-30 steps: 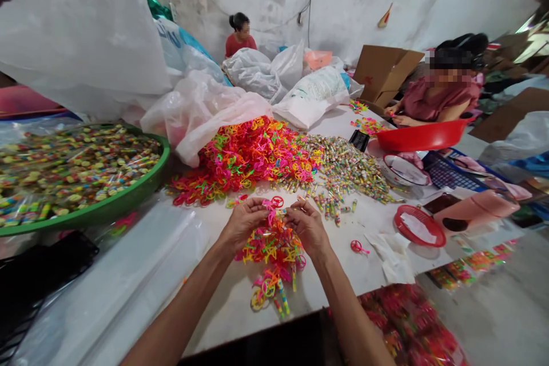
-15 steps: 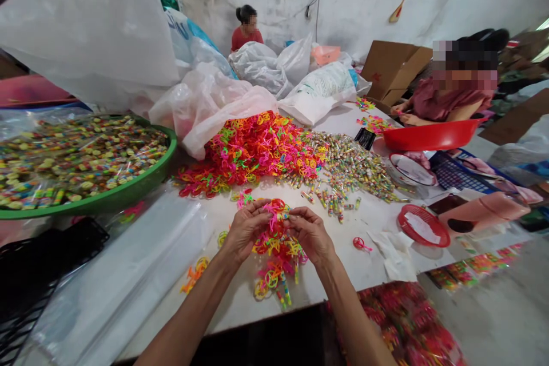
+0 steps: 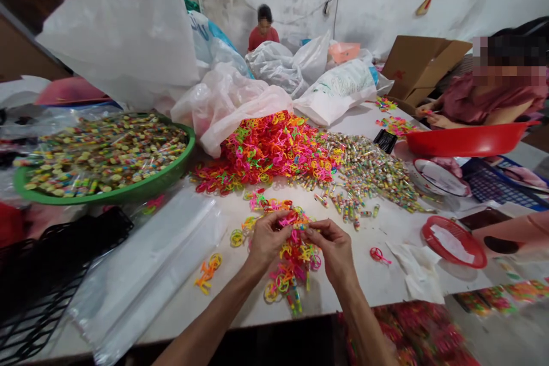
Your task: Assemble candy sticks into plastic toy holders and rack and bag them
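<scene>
My left hand (image 3: pixel 269 238) pinches a small pink plastic toy (image 3: pixel 290 219) over the near part of the table. The fingertips of my right hand (image 3: pixel 334 245) close on one end of a short candy-filled tube (image 3: pixel 301 227), which meets the toy between my hands. Under them lies a small heap of coloured plastic toys (image 3: pixel 295 260) with a few tubes (image 3: pixel 295 297) at its near side. Beyond it stands a large pile of red, pink and yellow toys (image 3: pixel 278 148). Loose candy tubes (image 3: pixel 369 168) spread to its right.
A green basin (image 3: pixel 191 151) full of bagged candy tubes stands at left, beside clear plastic bags (image 3: pixel 150 274) and a black basket (image 3: pixel 64 274). At right are a red basket (image 3: pixel 480 260), a red basin (image 3: pixel 467 140) and a person (image 3: pixel 484 94). Another person (image 3: pixel 263 34) sits behind sacks.
The view has turned slightly left, so things sit further right. My hands stay together, and the tube between them shows more clearly. The person at the back now has their head lowered.
</scene>
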The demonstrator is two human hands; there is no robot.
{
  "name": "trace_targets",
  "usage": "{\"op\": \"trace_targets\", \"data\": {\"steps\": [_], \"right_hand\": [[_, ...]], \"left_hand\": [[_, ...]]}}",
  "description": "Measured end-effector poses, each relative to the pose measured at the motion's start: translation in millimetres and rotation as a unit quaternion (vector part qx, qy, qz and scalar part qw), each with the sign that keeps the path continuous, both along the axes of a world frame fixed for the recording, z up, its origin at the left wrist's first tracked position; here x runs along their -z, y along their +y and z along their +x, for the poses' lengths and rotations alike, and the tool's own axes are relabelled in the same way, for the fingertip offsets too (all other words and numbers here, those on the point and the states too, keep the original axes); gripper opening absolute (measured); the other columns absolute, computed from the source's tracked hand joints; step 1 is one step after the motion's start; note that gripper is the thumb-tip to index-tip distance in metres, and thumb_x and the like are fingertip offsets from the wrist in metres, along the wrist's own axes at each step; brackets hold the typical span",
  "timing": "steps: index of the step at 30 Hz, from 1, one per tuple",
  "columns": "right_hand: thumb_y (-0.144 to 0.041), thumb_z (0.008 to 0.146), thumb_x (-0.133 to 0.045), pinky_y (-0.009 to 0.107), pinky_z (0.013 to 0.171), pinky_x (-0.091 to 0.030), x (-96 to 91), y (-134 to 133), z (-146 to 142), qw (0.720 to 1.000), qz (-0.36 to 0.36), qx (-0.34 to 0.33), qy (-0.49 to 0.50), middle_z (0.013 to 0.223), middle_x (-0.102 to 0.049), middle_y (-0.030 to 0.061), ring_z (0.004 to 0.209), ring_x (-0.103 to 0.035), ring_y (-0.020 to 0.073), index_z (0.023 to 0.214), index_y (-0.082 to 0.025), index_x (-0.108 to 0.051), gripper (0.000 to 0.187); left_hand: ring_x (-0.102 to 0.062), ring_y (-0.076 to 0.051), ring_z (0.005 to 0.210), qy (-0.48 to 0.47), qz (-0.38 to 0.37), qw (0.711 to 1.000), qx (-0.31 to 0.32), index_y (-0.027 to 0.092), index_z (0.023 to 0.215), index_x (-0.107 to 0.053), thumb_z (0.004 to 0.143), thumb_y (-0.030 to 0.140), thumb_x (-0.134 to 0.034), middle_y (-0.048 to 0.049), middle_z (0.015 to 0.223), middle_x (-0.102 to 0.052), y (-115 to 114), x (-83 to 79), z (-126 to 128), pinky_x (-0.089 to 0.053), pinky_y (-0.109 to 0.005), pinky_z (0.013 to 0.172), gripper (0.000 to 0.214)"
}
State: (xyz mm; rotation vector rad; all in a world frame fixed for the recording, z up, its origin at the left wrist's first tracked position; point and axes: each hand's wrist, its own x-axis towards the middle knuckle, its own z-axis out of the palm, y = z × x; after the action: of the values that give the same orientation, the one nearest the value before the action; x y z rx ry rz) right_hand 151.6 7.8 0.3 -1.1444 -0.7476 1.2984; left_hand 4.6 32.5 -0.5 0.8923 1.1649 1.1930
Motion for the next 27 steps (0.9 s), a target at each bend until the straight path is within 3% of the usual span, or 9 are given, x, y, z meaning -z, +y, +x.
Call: {"op": "trace_targets", "data": {"steps": [6, 9, 14, 21, 25, 27], "right_hand": [[-0.019, 0.054, -0.079, 0.021, 0.055, -0.050, -3.9, 6.7, 3.5, 0.993, -0.050, -0.063, 0.087, 0.062, -0.067, 0.0003, 0.055, -0.062, 0.0109, 0.072, -0.016, -0.067, 0.022], [-0.020, 0.056, -0.078, 0.020, 0.056, -0.050, -1.6, 8.6, 4.9, 0.990, -0.058, -0.092, 0.090, 0.062, -0.067, 0.0006, 0.056, -0.063, 0.0111, 0.074, -0.016, -0.068, 0.021], [-0.020, 0.057, -0.077, 0.020, 0.058, -0.050, 0.9, 8.4, 6.5, 0.985, -0.062, -0.142, 0.075, 0.062, -0.068, 0.0009, 0.056, -0.063, 0.0108, 0.073, -0.017, -0.070, 0.018], [-0.024, 0.058, -0.077, 0.029, 0.063, -0.052, -7.6, -2.3, 8.6, 0.990, -0.020, -0.115, -0.077, 0.064, -0.069, 0.0017, 0.060, -0.065, 0.0166, 0.072, -0.018, -0.071, 0.017], [-0.027, 0.060, -0.075, 0.031, 0.065, -0.052, -5.2, -6.9, 14.5, 0.987, -0.029, -0.123, -0.104, 0.068, -0.070, 0.0025, 0.062, -0.065, 0.0179, 0.076, -0.019, -0.071, 0.018], [-0.029, 0.062, -0.074, 0.032, 0.067, -0.051, -2.7, -3.4, 16.0, 0.987, -0.028, -0.107, -0.120, 0.068, -0.070, 0.0028, 0.064, -0.065, 0.0185, 0.077, -0.019, -0.070, 0.019]], "left_hand": [[-0.057, -0.009, 0.059, -0.163, -0.062, 0.979, 0.102, 0.014, 0.090, -0.067, 0.055, 0.017, -0.075, -0.0041, 0.078, -0.069, 3.1, -4.1, -6.3, -0.044, -0.020, 0.055, 0.037], [-0.061, -0.011, 0.065, -0.179, -0.071, 0.973, 0.127, 0.013, 0.092, -0.066, 0.055, 0.017, -0.076, -0.0061, 0.084, -0.069, 1.4, -4.9, -12.2, -0.047, -0.022, 0.062, 0.038], [-0.059, -0.009, 0.062, -0.184, -0.091, 0.967, 0.149, 0.012, 0.083, -0.068, 0.052, 0.015, -0.077, -0.0036, 0.075, -0.069, 0.0, -6.1, -17.8, -0.046, -0.020, 0.061, 0.032], [-0.059, -0.013, 0.061, -0.069, -0.039, 0.992, 0.097, 0.013, 0.078, -0.069, 0.048, 0.019, -0.078, -0.0029, 0.069, -0.068, -3.1, -2.4, -14.1, -0.046, -0.023, 0.059, 0.031], [-0.059, -0.013, 0.060, 0.002, -0.015, 0.991, 0.134, 0.013, 0.087, -0.068, 0.057, 0.024, -0.073, -0.0044, 0.072, -0.068, -5.4, -1.3, -7.2, -0.046, -0.025, 0.057, 0.033], [-0.060, -0.014, 0.066, 0.081, 0.043, 0.985, 0.149, 0.013, 0.094, -0.066, 0.062, 0.024, -0.068, -0.0054, 0.079, -0.068, 1.1, -2.7, -8.3, -0.047, -0.025, 0.059, 0.033]]}}
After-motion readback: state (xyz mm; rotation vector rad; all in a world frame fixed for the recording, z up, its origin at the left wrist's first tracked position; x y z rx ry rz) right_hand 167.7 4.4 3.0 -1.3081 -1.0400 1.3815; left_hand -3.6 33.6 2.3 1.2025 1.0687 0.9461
